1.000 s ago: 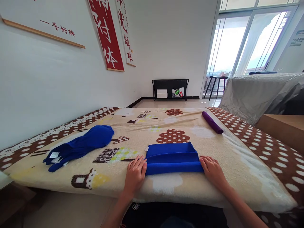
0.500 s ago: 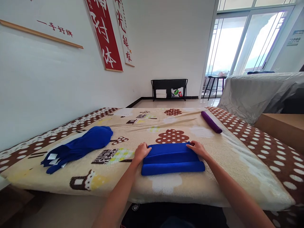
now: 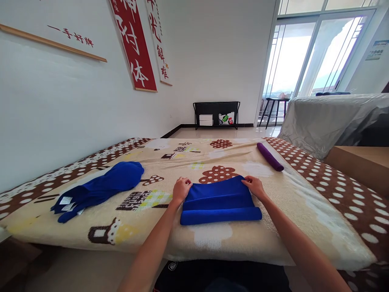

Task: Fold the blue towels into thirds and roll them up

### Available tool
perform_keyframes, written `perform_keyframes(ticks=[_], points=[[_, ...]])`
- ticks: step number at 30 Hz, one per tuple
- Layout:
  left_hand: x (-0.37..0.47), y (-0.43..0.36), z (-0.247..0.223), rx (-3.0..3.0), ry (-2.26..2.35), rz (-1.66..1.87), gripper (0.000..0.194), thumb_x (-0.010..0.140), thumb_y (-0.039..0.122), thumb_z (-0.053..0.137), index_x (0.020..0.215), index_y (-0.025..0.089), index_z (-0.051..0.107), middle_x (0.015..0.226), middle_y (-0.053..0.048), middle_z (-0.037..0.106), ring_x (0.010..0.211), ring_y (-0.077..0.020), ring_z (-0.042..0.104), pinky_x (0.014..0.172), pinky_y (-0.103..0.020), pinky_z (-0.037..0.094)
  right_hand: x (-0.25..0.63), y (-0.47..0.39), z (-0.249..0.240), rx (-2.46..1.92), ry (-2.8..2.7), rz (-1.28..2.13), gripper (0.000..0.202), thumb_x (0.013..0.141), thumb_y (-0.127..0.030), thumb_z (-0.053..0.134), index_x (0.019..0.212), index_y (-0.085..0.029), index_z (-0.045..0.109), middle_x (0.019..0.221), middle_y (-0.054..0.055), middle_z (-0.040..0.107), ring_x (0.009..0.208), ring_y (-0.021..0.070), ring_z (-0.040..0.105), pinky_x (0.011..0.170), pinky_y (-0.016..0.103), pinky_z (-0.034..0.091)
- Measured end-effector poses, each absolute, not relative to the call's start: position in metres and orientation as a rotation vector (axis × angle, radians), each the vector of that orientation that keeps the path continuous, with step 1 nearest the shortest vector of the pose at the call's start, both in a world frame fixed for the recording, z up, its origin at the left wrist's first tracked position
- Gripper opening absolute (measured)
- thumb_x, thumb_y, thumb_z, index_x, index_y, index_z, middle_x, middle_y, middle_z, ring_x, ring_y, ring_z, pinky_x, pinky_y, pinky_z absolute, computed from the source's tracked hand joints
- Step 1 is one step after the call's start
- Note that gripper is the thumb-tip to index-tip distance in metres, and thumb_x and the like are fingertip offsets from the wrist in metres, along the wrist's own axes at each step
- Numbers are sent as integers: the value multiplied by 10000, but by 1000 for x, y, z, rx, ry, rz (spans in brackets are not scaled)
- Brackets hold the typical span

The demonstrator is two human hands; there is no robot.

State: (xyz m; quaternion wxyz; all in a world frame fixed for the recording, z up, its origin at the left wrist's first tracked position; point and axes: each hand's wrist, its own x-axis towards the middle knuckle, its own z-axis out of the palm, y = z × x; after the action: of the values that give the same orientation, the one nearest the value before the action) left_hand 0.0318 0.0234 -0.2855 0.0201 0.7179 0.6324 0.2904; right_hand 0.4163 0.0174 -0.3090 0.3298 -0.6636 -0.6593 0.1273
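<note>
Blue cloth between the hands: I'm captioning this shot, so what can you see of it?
The blue cloth is plain, deep blue, soft-looking and roughly rectangular. It lies on the patterned blanket, its near edge a rounded fold or roll, with creases running across it. The left hand pinches its far left corner; the right hand, its far right.

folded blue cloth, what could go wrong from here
The far edge of the folded blue cloth slants, higher at the right hand than at the left hand, so it might fold over crooked. The rolled near edge has no hand on it and could loosen if the cloth gets tugged.
</note>
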Motion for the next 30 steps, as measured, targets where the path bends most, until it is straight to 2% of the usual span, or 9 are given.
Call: perform_keyframes(ticks=[5,7,9,12,14,17,20,24,30], points=[[34,26,-280,2200,2014,983,136,901,252,557,895,182,674,965,-69,623,967,-210,607,895,-331,456,412,14,-306,-1757,-1703,247,353,877,-451,454,925,-195,691,841,48,702,784,198,627,710,304,433],[37,24,-278,2215,2011,962,180,912,223,520,997,170,669,1060,-110,627,1063,-254,586,944,-395,440,408,11,-304,-1787,-1708,207,350,884,-422,438,995,-200,684,944,76,702,904,233,625,803,350,430],[44,19,-276,2290,1919,900,281,923,215,495,1167,171,628,1214,-138,602,1193,-279,532,1015,-437,398,402,7,-300,-1789,-1753,170,390,895,-396,431,1158,-200,641,1157,118,656,1110,278,567,938,424,383],[61,9,-274,2488,1572,672,450,910,346,567,1348,248,532,1411,-75,529,1319,-237,457,1098,-372,345,384,-1,-295,-1679,-1981,196,524,896,-421,472,1388,-243,487,1440,101,483,1332,275,408,1090,453,260],[77,4,-276,2575,1323,463,590,856,481,630,1398,298,490,1490,-25,468,1367,-217,418,1117,-326,327,367,-7,-293,-1557,-2204,281,598,879,-502,514,1440,-312,428,1504,32,422,1381,230,363,1129,393,234],[99,0,-284,2602,1138,201,755,815,594,628,1470,302,392,1564,-34,349,1438,-236,315,1153,-380,267,343,-12,-296,-1449,-2452,416,667,874,-644,462,1475,-371,365,1554,-23,345,1428,201,304,1150,358,221],[104,2,-291,2585,1132,52,715,884,612,510,1507,329,299,1601,-33,240,1479,-241,211,1175,-480,177,334,-12,-303,-1516,-2536,473,728,895,-701,344,1519,-333,274,1596,1,236,1473,217,197,1176,416,164],[79,10,-296,2544,1330,32,598,968,580,329,1519,367,240,1622,-20,140,1497,-245,131,1165,-562,122,354,-6,-311,-1735,-2462,407,730,929,-674,249,1544,-283,203,1619,39,124,1495,234,91,1186,491,90],[29,10,-299,2424,1869,258,495,996,404,324,1466,264,391,1583,-127,279,1470,-307,223,1105,-661,174,411,-9,-319,-1961,-2223,179,575,986,-492,251,1509,-262,314,1587,90,248,1476,252,186,1163,552,136]])
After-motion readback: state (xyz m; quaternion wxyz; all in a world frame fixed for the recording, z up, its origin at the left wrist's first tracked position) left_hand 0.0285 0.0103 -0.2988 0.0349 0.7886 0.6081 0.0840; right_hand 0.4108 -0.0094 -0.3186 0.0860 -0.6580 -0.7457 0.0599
